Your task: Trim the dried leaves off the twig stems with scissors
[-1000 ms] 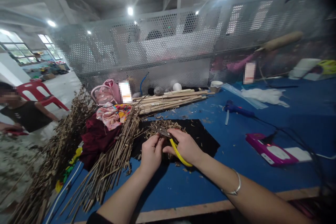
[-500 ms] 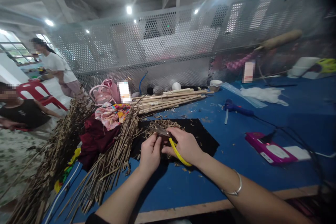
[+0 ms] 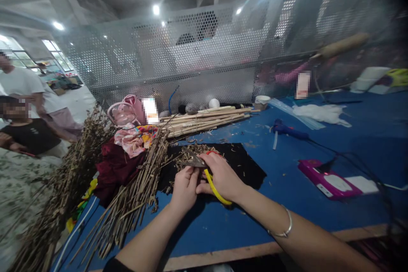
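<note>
Clock centred on the hands, 12 straight ahead. Right hand (image 3: 225, 180) clamped round yellow-handled shears (image 3: 196, 161), blades pointing to about 11, over black cloth (image 3: 248, 163). Left hand (image 3: 184, 189) just beside, fingers bunched under the blades; can't tell what they pinch, if anything, as blades and fingers cover it. Progress, judged: partway. Dry brown clippings (image 3: 182, 155) are heaped on the cloth just past the hands, loose bits scattered round, so some cutting looks done. Mostly bare dry stems (image 3: 135, 199) lie on the blue table (image 3: 242, 229) between 7 and 10; possibly handled already, not certain. Leafy dry stalks (image 3: 68, 170), further out at 9, look uncut, so probably plenty left.
</note>
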Demonstrator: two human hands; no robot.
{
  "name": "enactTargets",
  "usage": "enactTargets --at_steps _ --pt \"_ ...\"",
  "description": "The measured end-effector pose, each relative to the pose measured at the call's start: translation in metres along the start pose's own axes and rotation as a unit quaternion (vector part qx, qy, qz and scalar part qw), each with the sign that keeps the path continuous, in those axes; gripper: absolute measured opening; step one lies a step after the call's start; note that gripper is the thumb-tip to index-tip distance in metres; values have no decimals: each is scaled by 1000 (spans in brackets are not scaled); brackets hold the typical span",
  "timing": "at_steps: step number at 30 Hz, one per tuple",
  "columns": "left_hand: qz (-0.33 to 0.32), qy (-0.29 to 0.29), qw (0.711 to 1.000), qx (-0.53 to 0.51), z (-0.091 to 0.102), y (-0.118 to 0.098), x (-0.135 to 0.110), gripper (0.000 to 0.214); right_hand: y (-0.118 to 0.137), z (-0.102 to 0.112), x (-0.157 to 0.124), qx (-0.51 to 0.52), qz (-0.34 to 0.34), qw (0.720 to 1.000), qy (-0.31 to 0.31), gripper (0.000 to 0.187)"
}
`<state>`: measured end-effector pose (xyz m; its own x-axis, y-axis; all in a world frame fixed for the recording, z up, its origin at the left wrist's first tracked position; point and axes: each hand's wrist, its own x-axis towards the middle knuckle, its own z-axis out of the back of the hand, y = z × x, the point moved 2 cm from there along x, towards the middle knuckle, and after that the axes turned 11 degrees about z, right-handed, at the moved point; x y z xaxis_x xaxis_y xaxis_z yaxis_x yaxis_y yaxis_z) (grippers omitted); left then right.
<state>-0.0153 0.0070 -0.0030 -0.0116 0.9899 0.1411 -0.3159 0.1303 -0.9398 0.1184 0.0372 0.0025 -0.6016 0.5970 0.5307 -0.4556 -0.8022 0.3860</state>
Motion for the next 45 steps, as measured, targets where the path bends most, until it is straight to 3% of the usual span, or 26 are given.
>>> enactTargets --at_steps 10,17,23,27,34,45 --pt "-16 -10 1000 -1 1 5 1 26 -3 -2 -2 33 -49 998 11 63" --pt "-7 -18 999 -30 2 2 1 27 -2 -5 -2 43 -38 998 -1 59" --pt "15 -15 991 -130 -3 1 2 21 -4 -4 -2 39 -32 999 -5 53" --pt "64 -8 978 -200 -7 8 2 22 -3 -3 -1 -3 -21 1000 -3 60" --pt "38 -1 984 -172 -6 6 0 21 -1 -4 -2 6 9 1000 -24 73" --pt "23 -1 986 -165 -3 5 0 18 -5 -6 -6 45 -30 998 -18 64"
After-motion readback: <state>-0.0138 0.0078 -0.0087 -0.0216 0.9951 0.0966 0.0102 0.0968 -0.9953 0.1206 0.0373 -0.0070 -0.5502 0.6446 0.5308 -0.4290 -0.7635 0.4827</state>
